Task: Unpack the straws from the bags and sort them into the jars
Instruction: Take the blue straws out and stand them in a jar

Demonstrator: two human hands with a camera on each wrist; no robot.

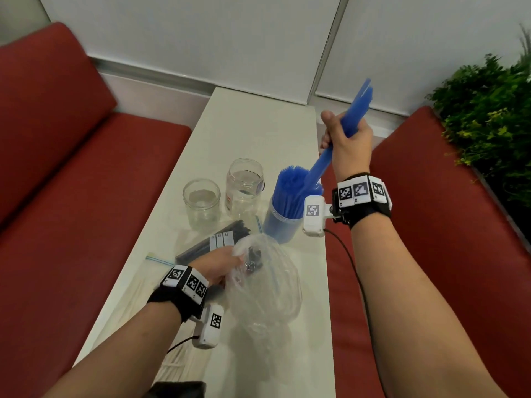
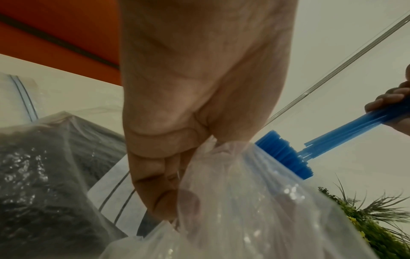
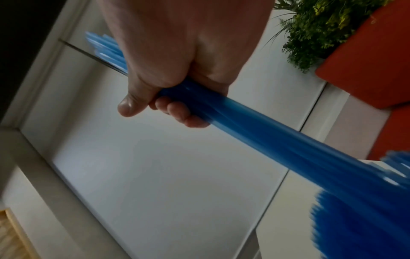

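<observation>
My right hand (image 1: 343, 139) grips a bundle of blue straws (image 1: 355, 110) in a fist, slanting down toward a jar (image 1: 280, 225) packed with upright blue straws (image 1: 290, 193). In the right wrist view the fingers (image 3: 177, 108) wrap the blue bundle (image 3: 266, 136). My left hand (image 1: 221, 262) pinches the neck of a crumpled clear plastic bag (image 1: 267, 288) low over the table; the left wrist view shows the fingers (image 2: 159, 184) bunching the clear bag (image 2: 255, 210). Two empty glass jars (image 1: 201, 203) (image 1: 244, 186) stand left of the blue jar.
A bag of black straws (image 1: 218, 239) lies behind my left hand, and a flat bag of white straws (image 1: 138, 288) lies at the white table's (image 1: 258, 124) left edge. Red benches (image 1: 86, 168) flank the table. A green plant (image 1: 488, 116) stands at the far right.
</observation>
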